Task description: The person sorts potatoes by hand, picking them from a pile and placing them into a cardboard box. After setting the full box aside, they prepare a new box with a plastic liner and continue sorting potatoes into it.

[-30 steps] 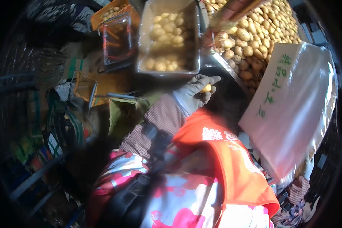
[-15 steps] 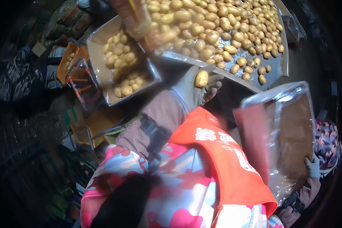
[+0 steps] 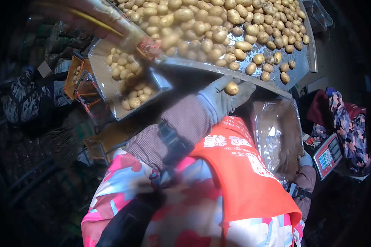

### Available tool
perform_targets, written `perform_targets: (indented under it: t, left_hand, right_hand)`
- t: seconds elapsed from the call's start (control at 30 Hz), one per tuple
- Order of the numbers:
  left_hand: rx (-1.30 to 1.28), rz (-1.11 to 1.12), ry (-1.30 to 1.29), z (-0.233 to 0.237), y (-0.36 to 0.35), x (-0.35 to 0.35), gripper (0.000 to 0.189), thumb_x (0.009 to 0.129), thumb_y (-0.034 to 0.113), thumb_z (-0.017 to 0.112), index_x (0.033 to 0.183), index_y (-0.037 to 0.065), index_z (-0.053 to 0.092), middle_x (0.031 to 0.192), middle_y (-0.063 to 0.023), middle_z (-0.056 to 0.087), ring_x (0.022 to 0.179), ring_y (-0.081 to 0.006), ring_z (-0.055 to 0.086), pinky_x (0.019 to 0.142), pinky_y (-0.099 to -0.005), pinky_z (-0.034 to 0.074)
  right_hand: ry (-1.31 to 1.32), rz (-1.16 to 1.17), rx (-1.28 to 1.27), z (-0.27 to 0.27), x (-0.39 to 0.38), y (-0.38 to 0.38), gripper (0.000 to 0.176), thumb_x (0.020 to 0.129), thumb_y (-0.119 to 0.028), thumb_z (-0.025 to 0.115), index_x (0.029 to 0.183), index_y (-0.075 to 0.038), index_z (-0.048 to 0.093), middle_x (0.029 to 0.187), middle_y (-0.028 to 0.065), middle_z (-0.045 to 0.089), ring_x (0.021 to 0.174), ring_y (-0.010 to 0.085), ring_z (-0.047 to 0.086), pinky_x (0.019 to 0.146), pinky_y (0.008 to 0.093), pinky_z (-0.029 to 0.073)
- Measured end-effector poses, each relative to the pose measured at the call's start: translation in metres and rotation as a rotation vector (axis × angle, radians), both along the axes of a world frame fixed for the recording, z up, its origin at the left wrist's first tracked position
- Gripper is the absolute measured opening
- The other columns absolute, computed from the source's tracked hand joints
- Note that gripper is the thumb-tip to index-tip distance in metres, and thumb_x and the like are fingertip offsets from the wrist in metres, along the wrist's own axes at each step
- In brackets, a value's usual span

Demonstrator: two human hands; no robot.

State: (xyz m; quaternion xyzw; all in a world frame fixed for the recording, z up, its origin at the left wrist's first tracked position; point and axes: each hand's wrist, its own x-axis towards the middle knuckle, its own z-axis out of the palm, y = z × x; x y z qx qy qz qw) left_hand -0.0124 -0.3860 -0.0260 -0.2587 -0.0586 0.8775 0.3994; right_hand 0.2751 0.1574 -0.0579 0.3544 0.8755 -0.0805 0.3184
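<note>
1. Across the top of the frame runs a metal table, heaped with loose potatoes. Dim clutter fills the left side.
2. A second ago the plastic-lined box stood tilted up at the right of the frame, showing its white side. Half a second ago its open side faced the camera. Now it sits lower and closer to the body, right of centre under the table's near edge, mouth up, so it looks set to take potatoes.
3. The left hand, gloved, has stayed raised at that edge near the frame's centre. Its fingers are curled around one potato, pinched at the fingertips just above the box.
4. The right hand is at the box's lower right side. Plastic hides its fingers, so I cannot tell how tightly they close.
5. The box shows only brown lining and crinkled plastic, with no potatoes visible inside.
6. At the left of the frame, a lined tray below the table holds a layer of potatoes, and the orange crate beside it holds a few more.
7. Another person's blurred arm crosses the upper left, over the pile.
8. A weighing scale has come into view at the right edge.
</note>
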Motion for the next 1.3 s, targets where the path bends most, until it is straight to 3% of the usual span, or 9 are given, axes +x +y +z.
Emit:
perform_targets:
  t: [0.37,0.53,0.6,0.73,0.8,0.83,0.93,1.13,1.3]
  left_hand:
    - [-0.432,-0.555,0.228,-0.007,0.192,-0.003,0.049,0.101,0.021,0.062,0.144,0.007,0.043,0.137,-0.0160,0.050,0.119,-0.0273,0.058,0.101,-0.0426,0.054]
    - [-1.072,-0.818,0.908,-0.026,0.223,-0.015,0.053,0.102,0.034,0.056,0.148,0.009,0.048,0.123,-0.0134,0.063,0.113,-0.0216,0.061,0.098,-0.0359,0.051]
    - [-1.268,-0.546,1.139,-0.045,0.203,-0.020,0.047,0.102,0.033,0.054,0.141,0.006,0.055,0.125,-0.0151,0.063,0.113,-0.0228,0.061,0.098,-0.0330,0.050]
    - [-1.884,-0.278,1.342,-0.044,0.155,-0.060,0.047,0.097,0.015,0.059,0.142,0.003,0.052,0.145,-0.0209,0.049,0.137,-0.0326,0.046,0.116,-0.0404,0.037]
    - [-2.295,-0.221,1.846,-0.046,0.126,-0.084,0.053,0.091,0.017,0.064,0.142,0.006,0.053,0.149,-0.0223,0.044,0.139,-0.0388,0.041,0.116,-0.0477,0.033]
    - [-2.463,-0.425,1.628,-0.056,0.118,-0.094,0.055,0.090,0.021,0.064,0.142,0.007,0.053,0.149,-0.0226,0.044,0.140,-0.0402,0.040,0.117,-0.0514,0.031]
    - [-2.624,-0.790,1.962,-0.072,0.106,-0.104,0.057,0.088,0.030,0.062,0.141,0.010,0.055,0.148,-0.0219,0.046,0.137,-0.0425,0.042,0.116,-0.0585,0.026]
    - [-2.589,-0.620,1.923,-0.072,0.106,-0.109,0.056,0.086,0.035,0.061,0.135,0.008,0.060,0.141,-0.0209,0.054,0.129,-0.0420,0.049,0.111,-0.0613,0.028]
    - [-2.462,-0.723,1.806,-0.060,0.106,-0.110,0.056,0.085,0.034,0.062,0.134,0.007,0.060,0.140,-0.0223,0.054,0.128,-0.0405,0.051,0.111,-0.0598,0.028]
  right_hand:
    - [0.427,0.051,-0.001,-0.170,-0.043,0.012,0.049,0.091,-0.032,0.063,0.135,-0.010,0.062,0.120,0.0215,0.070,0.112,0.0388,0.066,0.096,0.0430,0.051]
    - [0.622,-0.616,-0.196,-0.187,-0.082,-0.045,0.043,0.092,-0.024,0.061,0.131,-0.007,0.064,0.121,0.0220,0.069,0.108,0.0391,0.067,0.093,0.0432,0.053]
    - [0.705,-0.930,-0.297,-0.191,-0.107,-0.061,0.040,0.092,-0.021,0.060,0.129,-0.006,0.064,0.122,0.0221,0.069,0.106,0.0391,0.068,0.092,0.0433,0.053]
    - [0.106,0.146,0.178,-0.284,-0.090,-0.050,0.041,0.093,-0.017,0.059,0.132,-0.008,0.063,0.127,0.0183,0.066,0.109,0.0352,0.067,0.093,0.0392,0.054]
    - [0.037,0.063,0.051,-0.295,-0.100,-0.047,0.046,0.092,-0.014,0.060,0.137,-0.008,0.059,0.132,0.0177,0.064,0.114,0.0331,0.065,0.095,0.0382,0.053]
    - [0.046,-0.047,-0.021,-0.297,-0.105,-0.046,0.048,0.092,-0.012,0.060,0.140,-0.009,0.056,0.133,0.0175,0.063,0.117,0.0322,0.063,0.097,0.0378,0.052]
    - [0.667,-0.700,-0.231,-0.174,-0.178,-0.048,0.057,0.092,-0.007,0.059,0.148,-0.006,0.046,0.138,0.0186,0.059,0.127,0.0322,0.057,0.107,0.0379,0.046]
    - [1.111,0.553,-0.139,-0.056,-0.349,-0.053,0.048,0.093,-0.012,0.061,0.140,-0.003,0.054,0.141,0.0192,0.057,0.132,0.0357,0.052,0.115,0.0462,0.036]
    - [0.947,0.555,0.044,-0.060,-0.508,-0.107,0.058,0.089,-0.030,0.069,0.141,-0.011,0.056,0.137,0.0189,0.058,0.132,0.0440,0.048,0.114,0.0493,0.038]
